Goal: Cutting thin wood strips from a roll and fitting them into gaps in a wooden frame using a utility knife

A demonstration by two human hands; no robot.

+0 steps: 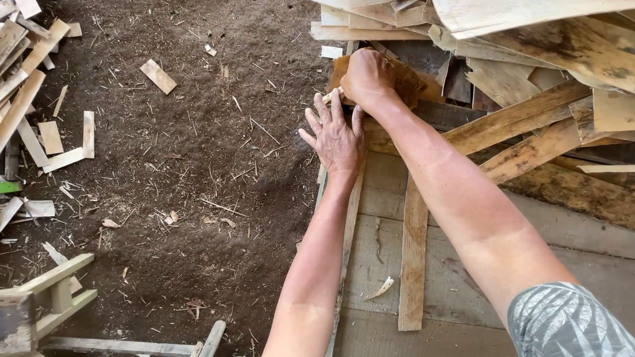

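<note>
Wood offcuts and sawdust cover most of the scene. The right hand [368, 78] is closed over a brown, rough-edged piece of wood [403, 80] at the near edge of the scrap pile [529, 59]. The fingers curl down over the piece's left end, so the grip appears to pin it against the boards beneath rather than lift it. The left hand [336, 137] lies flat and open just below the right hand, fingers spread and pointing away from the person. Its palm presses on the left edge of the wooden platform [463, 225], touching the right wrist. This flat placement reads as a brace: it steadies the body and the boards while the other hand works.

The brown piece sits between the pile and the platform edge, partly tucked under longer planks [522, 132] that slant across the pile. Those planks rest on one another at angles, so the pile looks loose and liable to shift if a lower piece moves.

A narrow loose slat [413, 264] lies along the platform, near the right forearm. The sawdust floor [185, 165] to the left carries scattered small offcuts [159, 76], and a further heap of pale strips [26, 86] lies at the far left. A pale wooden frame [46, 297] occupies the lower left corner.
</note>
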